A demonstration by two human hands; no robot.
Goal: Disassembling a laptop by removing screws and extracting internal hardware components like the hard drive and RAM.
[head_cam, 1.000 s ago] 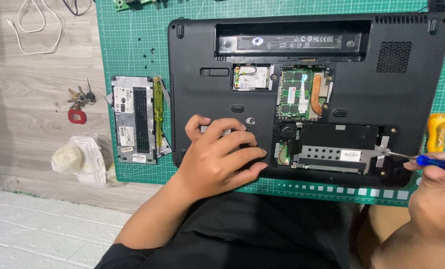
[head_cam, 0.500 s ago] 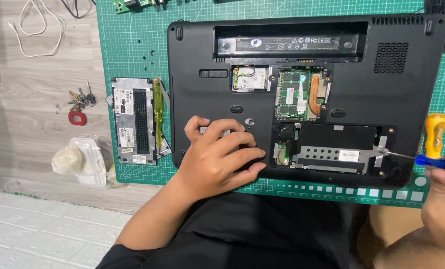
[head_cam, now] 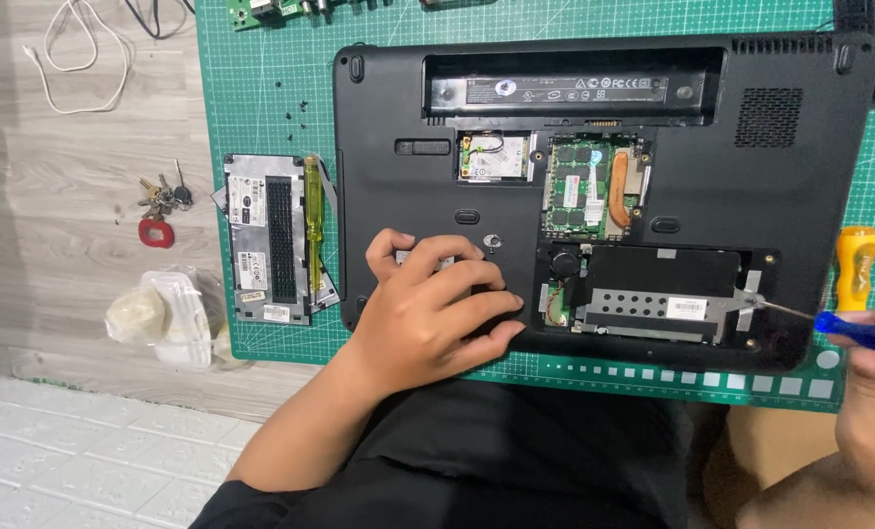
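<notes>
Both hands work on the black laptop (head_cam: pixel 594 196), which lies upside down on the green cutting mat (head_cam: pixel 261 108) with its covers removed. Left hand (head_cam: pixel 428 313) lies flat on the laptop base, near its front left corner, fingers spread and slightly bent, pressing down to keep the machine steady. Right hand (head_cam: pixel 874 392) is at the laptop's front right corner, mostly out of view; it is closed around the blue handle of a screwdriver (head_cam: pixel 854 333), whose thin shaft reaches to the right end of the metal drive bracket (head_cam: pixel 653 306) in the open bay, where the tip seems to meet a small screw. The risk I see is mainly at this tip: the shaft comes in at a low angle, so it can slip out of the screw head, damage it, or slide onto the open green boards (head_cam: pixel 584 186) and the copper pipe (head_cam: pixel 619 201) behind the bay. A loosened screw can also fall inside the bay or roll away, because tiny black screws (head_cam: pixel 295 108) already lie loose on the mat left of the laptop. If the left hand relaxes, the laptop may turn on the mat. Left of the laptop, a removed cover panel (head_cam: pixel 266 240) and a yellow screwdriver (head_cam: pixel 311 220) lie near the edge, with keys (head_cam: pixel 158 201) further left, and a second orange-yellow handle (head_cam: pixel 856 266) rests right of the laptop.
</notes>
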